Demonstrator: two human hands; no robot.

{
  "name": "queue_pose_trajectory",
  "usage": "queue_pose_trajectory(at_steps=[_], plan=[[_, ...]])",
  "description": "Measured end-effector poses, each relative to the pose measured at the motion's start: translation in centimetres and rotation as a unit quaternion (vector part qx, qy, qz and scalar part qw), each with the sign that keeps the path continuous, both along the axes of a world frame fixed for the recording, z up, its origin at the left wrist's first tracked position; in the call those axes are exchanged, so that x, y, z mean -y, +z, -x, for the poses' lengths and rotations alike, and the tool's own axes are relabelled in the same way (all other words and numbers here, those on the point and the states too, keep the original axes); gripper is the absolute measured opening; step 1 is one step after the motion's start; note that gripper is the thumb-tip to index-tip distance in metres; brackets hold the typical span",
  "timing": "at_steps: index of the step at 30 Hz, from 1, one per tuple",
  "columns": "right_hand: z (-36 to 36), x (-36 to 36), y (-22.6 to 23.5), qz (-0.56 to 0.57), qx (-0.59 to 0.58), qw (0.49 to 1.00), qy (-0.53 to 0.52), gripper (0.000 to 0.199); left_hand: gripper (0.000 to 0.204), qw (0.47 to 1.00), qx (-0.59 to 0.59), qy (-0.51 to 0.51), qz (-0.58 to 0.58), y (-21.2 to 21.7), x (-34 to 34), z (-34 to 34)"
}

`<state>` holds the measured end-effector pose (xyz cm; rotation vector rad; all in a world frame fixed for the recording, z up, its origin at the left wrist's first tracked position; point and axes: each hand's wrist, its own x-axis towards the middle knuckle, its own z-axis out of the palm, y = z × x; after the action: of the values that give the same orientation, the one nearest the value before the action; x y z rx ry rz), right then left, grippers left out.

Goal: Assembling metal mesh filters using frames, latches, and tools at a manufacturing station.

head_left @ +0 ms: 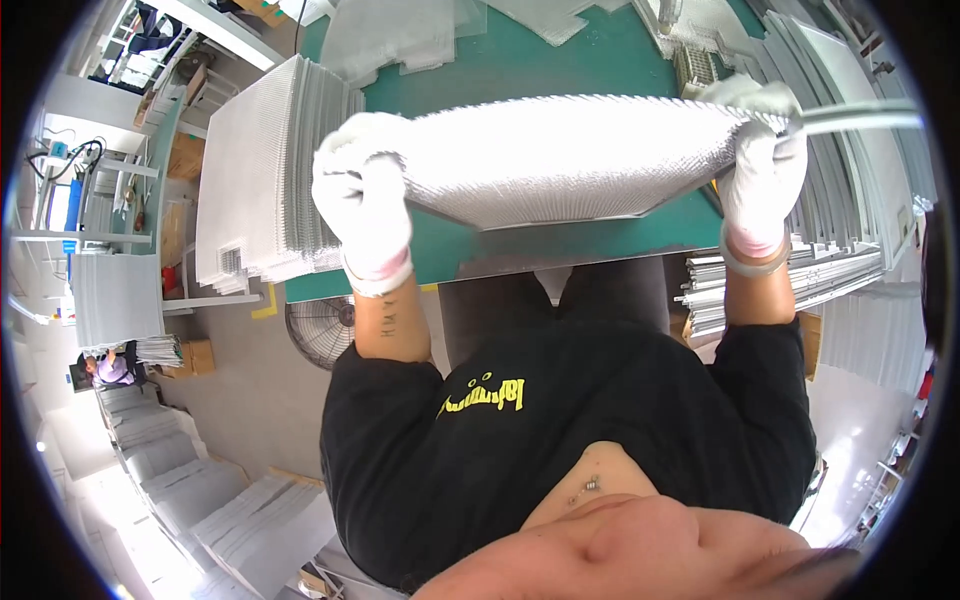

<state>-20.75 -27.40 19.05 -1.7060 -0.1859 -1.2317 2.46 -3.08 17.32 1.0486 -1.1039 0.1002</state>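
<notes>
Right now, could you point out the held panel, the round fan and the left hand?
Held panel (pixel 575 150), head view: middle of its broad face.
Round fan (pixel 318 328), head view: its grille.
Left hand (pixel 367 185), head view: its gloved middle.

We are seeing the left hand (pixel 365 190) and right hand (pixel 768 165) covering parts of the panel (pixel 570 150), the view's edge cropping far sheets (pixel 400 35), and smallness obscuring the person (pixel 113 369) at left.

My left fingers (pixel 384 185) and right fingers (pixel 757 165) show white glove fabric. The panel (pixel 570 160) I hold is silvery white, patterned with fine mesh. My desk (pixel 590 65) is green, the stacked sheets (pixel 248 170) pale grey and finely textured. My shirt (pixel 600 385) is black with yellow print, my trousers (pixel 500 310) dark grey.
</notes>
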Motion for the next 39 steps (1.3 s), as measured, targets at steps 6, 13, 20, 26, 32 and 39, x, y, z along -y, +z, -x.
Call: queue_pose_trajectory(at_steps=[6, 13, 20, 26, 32, 39], plan=[[3.0, -2.0, -1.8, -0.033, 0.022, 0.998, 0.053, 0.035, 0.032, 0.964, 0.063, -0.252, 0.062, -0.9, -0.1, 3.7], [7.2, -4.8, -4.1, 0.144, 0.146, 0.961, 0.185, 0.017, 0.072, 0.765, 0.079, -0.568, -0.295, -9.5, 1.1, 2.2], [9.0, -5.6, -4.4, 0.162, 0.055, 0.969, 0.178, 0.011, 0.069, 0.741, 0.231, -0.326, -0.54, -11.0, 2.9, 3.4], [9.9, -3.7, -3.8, 0.164, 0.024, 0.976, 0.138, 0.02, 0.066, 0.721, -0.002, -0.521, -0.456, -6.4, 1.5, -0.1], [3.6, -3.4, -5.9, -0.108, 0.051, 0.992, -0.044, 0.043, 0.029, 0.966, 0.023, -0.258, 0.008, 0.5, -1.5, 4.2], [-0.2, -4.2, -16.6, -0.083, -0.208, 0.955, -0.195, 0.125, 0.022, 0.987, -0.028, 0.153, -0.049, 0.1, 1.8, 3.2]])
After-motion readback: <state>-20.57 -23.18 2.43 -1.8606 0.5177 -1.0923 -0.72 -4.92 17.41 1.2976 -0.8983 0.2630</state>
